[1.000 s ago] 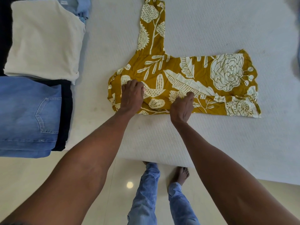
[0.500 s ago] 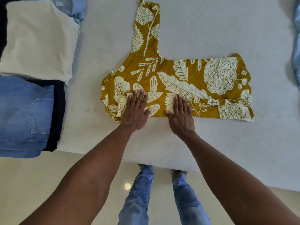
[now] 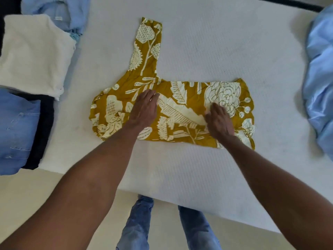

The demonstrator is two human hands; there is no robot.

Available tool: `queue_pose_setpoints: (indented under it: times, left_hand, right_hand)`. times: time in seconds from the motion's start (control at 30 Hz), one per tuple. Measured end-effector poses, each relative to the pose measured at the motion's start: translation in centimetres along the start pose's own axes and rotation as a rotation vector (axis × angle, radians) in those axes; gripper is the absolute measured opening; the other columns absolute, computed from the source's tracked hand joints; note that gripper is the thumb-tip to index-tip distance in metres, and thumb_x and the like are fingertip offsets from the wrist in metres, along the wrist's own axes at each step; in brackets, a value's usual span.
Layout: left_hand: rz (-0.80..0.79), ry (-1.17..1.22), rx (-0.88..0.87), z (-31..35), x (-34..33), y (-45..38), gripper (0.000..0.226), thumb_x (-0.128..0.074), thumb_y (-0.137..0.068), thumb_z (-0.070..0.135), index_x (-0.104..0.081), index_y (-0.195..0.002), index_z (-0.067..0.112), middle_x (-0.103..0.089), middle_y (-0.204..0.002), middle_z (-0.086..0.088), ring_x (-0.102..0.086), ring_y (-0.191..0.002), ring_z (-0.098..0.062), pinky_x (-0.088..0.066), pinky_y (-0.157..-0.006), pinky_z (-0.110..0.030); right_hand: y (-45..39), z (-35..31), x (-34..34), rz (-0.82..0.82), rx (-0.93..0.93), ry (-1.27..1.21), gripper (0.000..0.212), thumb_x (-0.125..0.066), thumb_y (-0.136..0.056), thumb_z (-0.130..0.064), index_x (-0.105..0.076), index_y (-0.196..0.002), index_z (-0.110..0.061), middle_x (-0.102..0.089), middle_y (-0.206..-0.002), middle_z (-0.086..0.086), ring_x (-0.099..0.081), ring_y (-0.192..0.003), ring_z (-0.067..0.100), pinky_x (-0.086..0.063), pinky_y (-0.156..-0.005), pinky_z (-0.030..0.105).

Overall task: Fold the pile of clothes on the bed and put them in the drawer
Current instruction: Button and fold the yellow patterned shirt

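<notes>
Both hands flat w/ straight fingers, gripping nothing: left hand (image 3: 144,110) on mid shirt (image 3: 182,112), right hand (image 3: 219,121) nearer its hem, shirt mustard w/ cream floral print, half-folded on bed (image 3: 198,51), one sleeve sticking out.

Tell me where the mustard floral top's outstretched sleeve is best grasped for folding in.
Probably at the cuff end of the sleeve, pinched from the far side. It lies flat, sticking away from the mustard floral top, with bare bed around it; both hands press the body.
</notes>
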State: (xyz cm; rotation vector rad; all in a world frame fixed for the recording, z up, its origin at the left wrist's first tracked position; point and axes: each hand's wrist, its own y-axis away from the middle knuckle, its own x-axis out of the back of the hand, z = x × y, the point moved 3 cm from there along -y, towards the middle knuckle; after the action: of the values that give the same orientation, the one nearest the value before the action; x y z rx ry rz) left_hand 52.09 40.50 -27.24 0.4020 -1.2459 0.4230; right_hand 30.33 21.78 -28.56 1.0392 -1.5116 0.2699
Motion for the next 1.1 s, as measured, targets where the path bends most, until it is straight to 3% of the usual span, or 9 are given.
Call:
queue_pose_setpoints:
  times: [0.17,0.27,0.37,0.47,0.57,0.67,0.73,0.87,1.1]
  left_hand:
    - [-0.096,-0.012,-0.015,1.9,-0.9,-7.3,0.052,-0.054,-0.088,-0.004,-0.047,-0.139,0.002,-0.051,-0.141,-0.017,-0.039,-0.136,-0.033,-0.027,-0.115,-0.041]
    - [-0.180,0.005,0.010,2.2,-1.2,-9.6,0.057,-0.057,-0.088,0.004,-0.043,-0.143,0.002,-0.049,-0.142,-0.018,-0.038,-0.137,-0.032,-0.015,-0.120,-0.040]
    - [-0.234,0.020,0.042,1.9,-1.1,-10.9,0.058,-0.060,-0.085,0.010,-0.046,-0.141,0.002,-0.054,-0.136,-0.020,-0.043,-0.130,-0.036,-0.017,-0.118,-0.041]
    - [-0.256,0.024,0.062,1.5,-0.8,-11.7,0.049,-0.062,-0.083,0.010,-0.057,-0.131,0.002,-0.059,-0.126,-0.020,-0.049,-0.122,-0.037,-0.030,-0.109,-0.041]
    - [-0.260,0.026,0.075,1.1,-0.4,-12.0,0.032,-0.059,-0.085,0.011,-0.066,-0.116,0.003,-0.062,-0.115,-0.017,-0.053,-0.112,-0.034,-0.039,-0.098,-0.040]
    - [-0.263,0.063,0.081,0.7,0.2,-11.9,0.019,-0.056,-0.086,0.005,-0.066,-0.102,0.004,-0.065,-0.104,-0.017,-0.056,-0.100,-0.031,-0.043,-0.084,-0.037]
    - [-0.267,0.085,0.097,0.4,0.8,-12.0,0.018,-0.055,-0.088,0.005,-0.062,-0.104,0.005,-0.066,-0.100,-0.017,-0.057,-0.094,-0.031,-0.043,-0.074,-0.035]
    - [-0.374,-0.016,0.053,-0.3,1.4,-12.3,0.029,-0.064,-0.088,0.017,-0.066,-0.115,0.007,-0.065,-0.108,-0.015,-0.058,-0.101,-0.033,-0.046,-0.080,-0.037]
    - [-0.198,-0.190,-0.072,-0.9,2.9,-10.5,0.024,-0.052,-0.094,0.004,-0.072,-0.107,0.000,-0.069,-0.098,-0.024,-0.060,-0.094,-0.042,-0.048,-0.079,-0.045]
  right_hand:
    - [-3.2,9.3,4.7,0.164,-0.344,0.130,0.033,-0.045,-0.088,-0.008,-0.060,-0.117,-0.001,-0.053,-0.123,0.019,-0.045,-0.114,0.037,-0.035,-0.096,0.045]
    - [-6.0,9.0,6.7,0.271,-0.122,0.148,0.046,-0.052,-0.079,0.007,-0.056,-0.125,-0.001,-0.052,-0.131,0.016,-0.042,-0.123,0.034,-0.033,-0.100,0.042]
    - [-8.6,7.8,7.0,0.170,0.210,0.188,0.060,-0.055,-0.079,0.008,-0.050,-0.138,-0.004,-0.052,-0.140,0.011,-0.037,-0.133,0.032,-0.028,-0.107,0.043]
    - [-10.7,8.1,7.5,0.090,0.199,0.229,0.046,-0.060,-0.087,-0.006,-0.056,-0.133,-0.008,-0.053,-0.135,0.012,-0.035,-0.130,0.033,-0.027,-0.106,0.044]
    - [-11.6,8.1,8.7,0.111,0.184,0.180,0.026,-0.062,-0.082,-0.006,-0.067,-0.108,-0.005,-0.060,-0.121,0.014,-0.043,-0.122,0.034,-0.028,-0.104,0.042]
    - [-11.9,8.5,10.1,0.059,0.105,0.012,0.013,-0.055,-0.084,-0.004,-0.055,-0.097,-0.007,-0.063,-0.085,0.017,-0.057,-0.082,0.035,-0.045,-0.073,0.038]
    - [-11.8,9.0,10.4,0.030,0.089,-0.001,0.015,-0.053,-0.090,-0.005,-0.055,-0.104,-0.010,-0.064,-0.083,0.015,-0.058,-0.075,0.035,-0.046,-0.061,0.035]
    - [-10.8,9.6,10.0,0.171,0.253,0.129,0.017,-0.056,-0.091,-0.002,-0.069,-0.102,-0.002,-0.064,-0.102,0.018,-0.059,-0.094,0.038,-0.041,-0.088,0.045]
    - [-7.3,9.4,9.3,0.314,0.240,0.212,0.014,-0.054,-0.092,-0.002,-0.065,-0.100,0.000,-0.065,-0.094,0.018,-0.058,-0.093,0.038,-0.038,-0.093,0.047]
